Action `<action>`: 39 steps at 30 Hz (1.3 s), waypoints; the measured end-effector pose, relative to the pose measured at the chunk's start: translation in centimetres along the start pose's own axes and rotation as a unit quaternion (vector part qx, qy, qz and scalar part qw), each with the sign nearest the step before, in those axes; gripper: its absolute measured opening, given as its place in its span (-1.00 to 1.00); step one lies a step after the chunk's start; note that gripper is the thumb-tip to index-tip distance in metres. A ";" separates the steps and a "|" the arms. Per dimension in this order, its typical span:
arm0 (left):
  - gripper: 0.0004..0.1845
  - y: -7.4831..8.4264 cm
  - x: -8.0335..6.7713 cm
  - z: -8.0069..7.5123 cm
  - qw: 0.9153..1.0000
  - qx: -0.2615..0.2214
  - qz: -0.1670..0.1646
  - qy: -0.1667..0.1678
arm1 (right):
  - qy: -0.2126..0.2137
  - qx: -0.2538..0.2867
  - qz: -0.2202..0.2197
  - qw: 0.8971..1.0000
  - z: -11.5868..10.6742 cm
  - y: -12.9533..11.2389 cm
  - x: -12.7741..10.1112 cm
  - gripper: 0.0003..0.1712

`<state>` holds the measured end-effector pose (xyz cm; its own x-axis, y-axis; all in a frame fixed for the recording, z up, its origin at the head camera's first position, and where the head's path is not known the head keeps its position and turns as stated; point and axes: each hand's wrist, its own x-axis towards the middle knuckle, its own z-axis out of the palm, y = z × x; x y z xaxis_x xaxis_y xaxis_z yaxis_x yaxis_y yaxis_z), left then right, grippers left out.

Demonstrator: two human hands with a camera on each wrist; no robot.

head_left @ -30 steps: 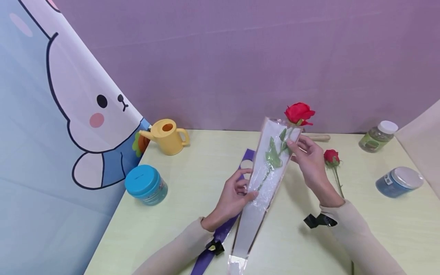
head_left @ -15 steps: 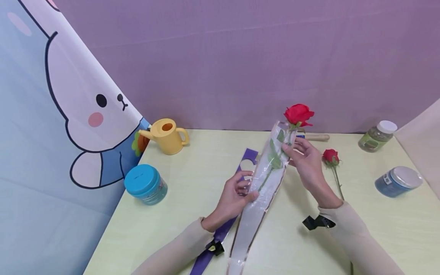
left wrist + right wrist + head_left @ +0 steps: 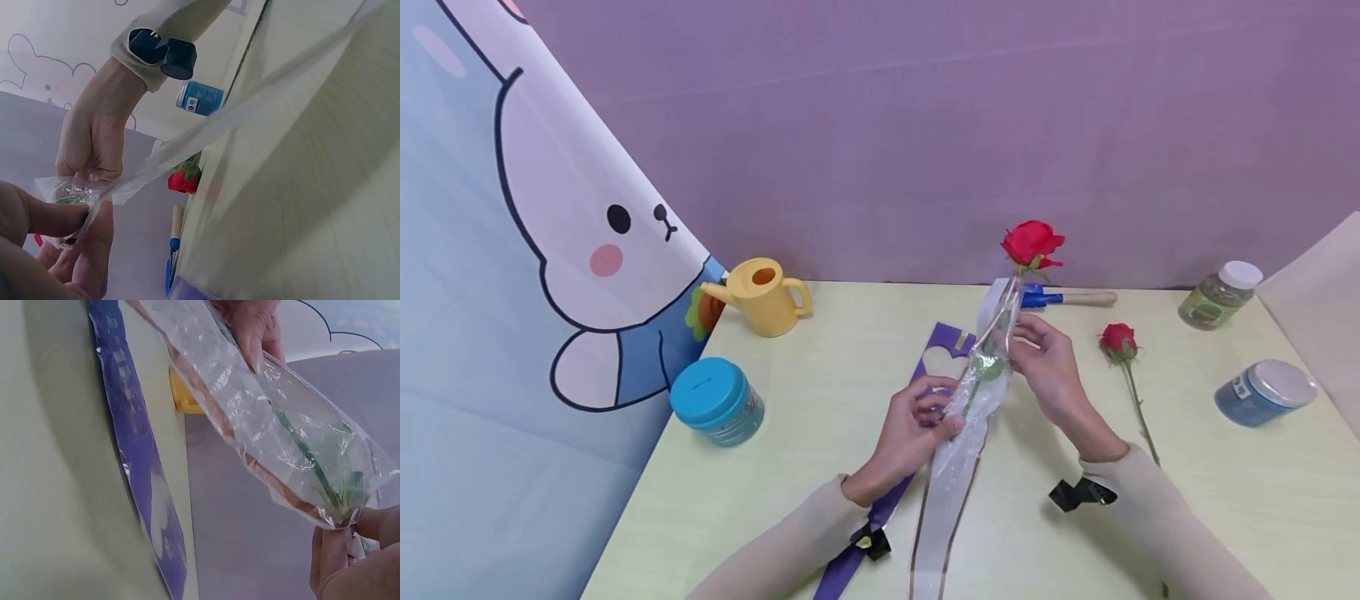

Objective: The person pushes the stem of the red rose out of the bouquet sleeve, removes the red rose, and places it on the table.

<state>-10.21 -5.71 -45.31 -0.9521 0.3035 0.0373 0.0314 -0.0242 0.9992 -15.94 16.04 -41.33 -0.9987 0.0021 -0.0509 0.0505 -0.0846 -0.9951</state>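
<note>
A red rose [image 3: 1032, 242] stands in a clear plastic sleeve [image 3: 964, 433], its bloom above the sleeve's mouth and its green stem [image 3: 309, 453] inside. My left hand [image 3: 913, 429] pinches the sleeve at its middle, thumb on top. My right hand [image 3: 1048, 371] grips the sleeve higher up, squeezing it narrow round the stem [image 3: 985, 367]. In the left wrist view the sleeve [image 3: 250, 112] runs from my fingers [image 3: 75, 219] toward my right hand [image 3: 94, 144]. The sleeve's pointed lower end reaches the table's near edge.
A purple sleeve with a heart cut-out [image 3: 917, 392] lies under my left hand. A second rose [image 3: 1120, 342] lies to the right. Around stand a yellow watering can [image 3: 765, 296], a teal jar [image 3: 715, 402], a blue jar [image 3: 1266, 392], a green jar [image 3: 1217, 296] and a blue-tipped tool [image 3: 1063, 297].
My right hand has gathered the sleeve's wide mouth, so the sleeve is now narrow round the stem. The rose and sleeve top shifted slightly left. My left hand stayed put.
</note>
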 end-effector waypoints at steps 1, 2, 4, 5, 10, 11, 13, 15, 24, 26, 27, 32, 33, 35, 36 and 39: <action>-0.49 0.0 0.0 0.0 1.000 -0.001 0.001 0.002 | 0.000 -0.003 0.000 1.000 0.1 0.1 0.0 -0.65; -0.49 -0.1 0.0 0.0 1.000 -0.002 0.001 0.004 | -0.001 -0.005 -0.001 1.000 0.2 0.1 0.0 -0.63; -0.50 -0.1 0.0 0.1 1.000 -0.001 0.000 0.009 | -0.004 -0.015 -0.002 1.000 0.3 0.2 -0.1 -0.60; -0.50 -0.1 0.0 0.1 1.000 0.000 -0.001 0.010 | -0.005 -0.020 -0.002 1.000 0.4 0.2 -0.2 -0.60; -0.50 -0.3 0.0 0.0 1.000 0.005 0.001 0.006 | -0.006 -0.037 0.006 0.999 0.5 0.2 -0.3 -0.67; -0.50 -0.4 0.0 0.0 1.000 0.006 0.002 0.002 | -0.003 -0.036 0.008 0.999 0.4 0.2 -0.3 -0.70; -0.50 -0.5 0.1 0.0 1.000 0.008 0.005 -0.006 | 0.001 -0.024 0.014 1.000 0.3 0.1 -0.2 -0.79; -0.49 -0.6 0.1 -0.1 1.000 0.012 0.008 -0.015 | 0.004 -0.012 0.019 1.000 0.2 0.1 -0.1 -0.85; -0.43 -0.4 0.0 -0.1 0.998 0.040 -0.008 -0.044 | 0.021 0.014 0.030 0.999 -0.8 -1.1 0.2 -0.66; -0.42 -0.4 0.0 -0.2 0.998 0.028 -0.015 -0.055 | 0.029 0.044 0.034 0.998 -0.9 -1.4 0.4 -0.74; -0.43 -0.4 -0.1 -0.2 0.998 0.023 -0.018 -0.061 | 0.032 0.055 0.035 0.997 -1.0 -1.6 0.4 -0.77; -0.44 -0.7 -0.2 -0.4 0.996 0.014 -0.023 -0.087 | 0.037 0.109 0.034 0.993 -1.5 -2.1 0.7 -0.83; -0.45 -0.7 -0.1 -0.4 0.996 0.015 -0.024 -0.088 | 0.037 0.113 0.034 0.992 -1.5 -2.1 0.8 -0.84; -0.44 -0.6 0.0 -0.5 0.996 0.016 -0.030 -0.088 | 0.035 0.119 0.030 0.992 -1.5 -2.1 0.8 -0.85; -0.44 -0.6 0.1 -0.6 0.996 0.017 -0.034 -0.086 | 0.035 0.122 0.028 0.991 -1.5 -2.1 0.8 -0.85; -0.47 -0.3 0.4 -0.7 0.996 0.029 -0.043 -0.070 | 0.037 0.121 0.018 0.992 -1.5 -2.2 0.7 -0.84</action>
<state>-10.78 -6.25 -45.61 -0.9002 0.4324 -0.0516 -0.0272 0.0625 0.9977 -16.77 17.68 -39.31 -0.9926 0.0676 -0.1007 0.0737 -0.3234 -0.9434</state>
